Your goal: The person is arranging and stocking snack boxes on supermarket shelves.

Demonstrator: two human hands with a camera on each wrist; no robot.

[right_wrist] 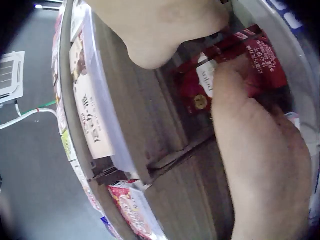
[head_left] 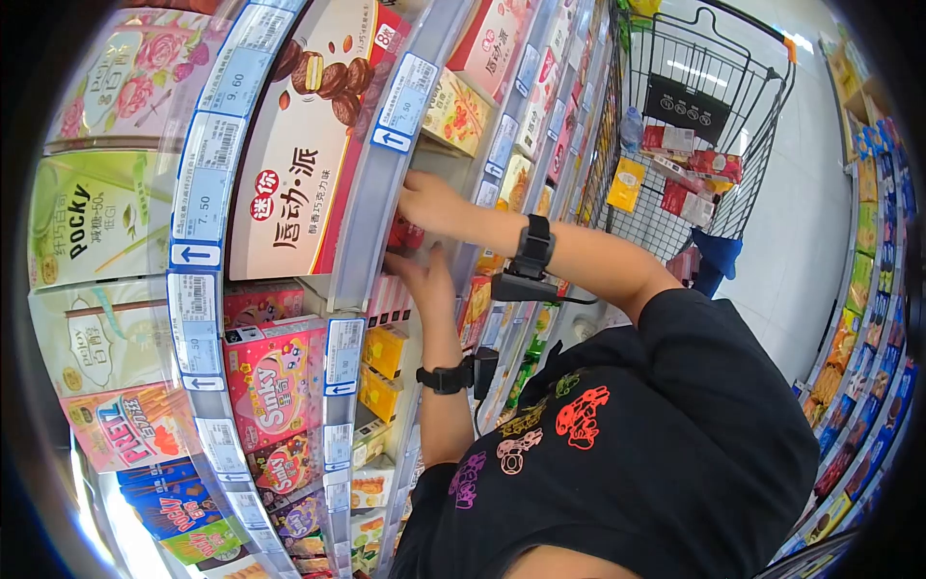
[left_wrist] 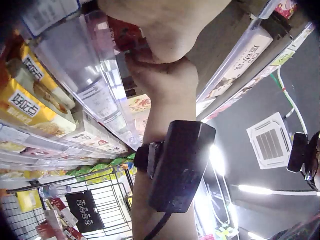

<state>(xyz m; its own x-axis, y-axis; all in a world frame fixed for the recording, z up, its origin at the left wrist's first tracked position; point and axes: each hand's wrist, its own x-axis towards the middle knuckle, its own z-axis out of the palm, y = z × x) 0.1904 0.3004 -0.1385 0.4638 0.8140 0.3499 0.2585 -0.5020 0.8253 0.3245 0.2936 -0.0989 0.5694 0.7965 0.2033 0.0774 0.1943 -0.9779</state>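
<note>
My left hand [head_left: 427,280] reaches up into a shelf bay and grips a dark red Pejoy biscuit box [right_wrist: 200,82]. In the right wrist view, the left thumb [right_wrist: 235,75] lies across the printed face of that box. Close above, my right hand [head_left: 424,205] bends over the shelf lip toward the same box, its fingertips hidden inside the bay; I cannot tell whether it holds anything. Beside the hands stands a large mini choco-pie box [head_left: 313,145] behind a price rail [head_left: 400,101].
Clear dividers and a raised shelf lip [right_wrist: 110,115] bound the bay. Pocky boxes [head_left: 92,217] and pink Sinky boxes [head_left: 275,381] fill neighbouring shelves. A wire cart [head_left: 687,108] behind holds several red boxes and a yellow box [head_left: 626,184]. Another stocked shelf [head_left: 863,289] lines the aisle's far side.
</note>
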